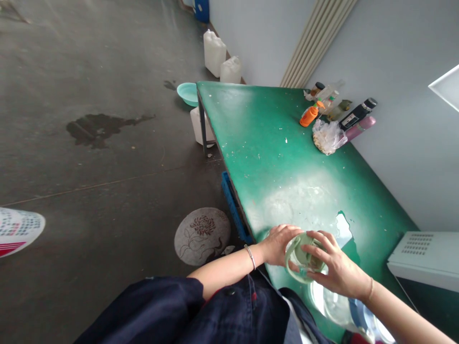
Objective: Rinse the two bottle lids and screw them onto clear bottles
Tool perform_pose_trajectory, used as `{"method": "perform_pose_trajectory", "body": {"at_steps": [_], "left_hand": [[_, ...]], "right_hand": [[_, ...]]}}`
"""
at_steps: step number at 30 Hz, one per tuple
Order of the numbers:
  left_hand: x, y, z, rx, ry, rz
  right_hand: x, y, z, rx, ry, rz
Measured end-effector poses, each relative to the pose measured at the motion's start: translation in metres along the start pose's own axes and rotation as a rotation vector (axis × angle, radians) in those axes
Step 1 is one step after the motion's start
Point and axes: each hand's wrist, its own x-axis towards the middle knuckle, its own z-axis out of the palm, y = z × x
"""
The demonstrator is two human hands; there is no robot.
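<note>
Near the front edge of the green table (251,124), both hands are closed around a see-through cup with a pale green lid (294,255). My left hand (279,243) wraps the near left side of the cup. My right hand (335,263) grips the lid from the right, its fingers curled over the top. The cup's lower part is hidden by hands and lid. Below my right wrist stand clear containers (335,306), partly covered by the forearm. A wet patch (346,231) shines on the tabletop just beyond my right hand.
An orange pump bottle (309,116), a plastic bag (326,136), a black flask (356,114) and a pink flask (361,126) line the wall side. A white metal box (426,260) stands at right. A round stool (202,236) and blue crate (234,205) are beside the table.
</note>
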Motion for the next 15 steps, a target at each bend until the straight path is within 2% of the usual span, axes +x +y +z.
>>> {"method": "perform_pose_trajectory", "body": {"at_steps": [9, 15], "left_hand": [[0.0006, -0.0033, 0.0019, 0.006, 0.027, 0.017], [0.0017, -0.0016, -0.0013, -0.04, 0.015, -0.008]], "right_hand": [[-0.0058, 0.0041, 0.0014, 0.093, 0.029, 0.067], [0.0006, -0.0028, 0.009, 0.033, 0.077, 0.162]]}}
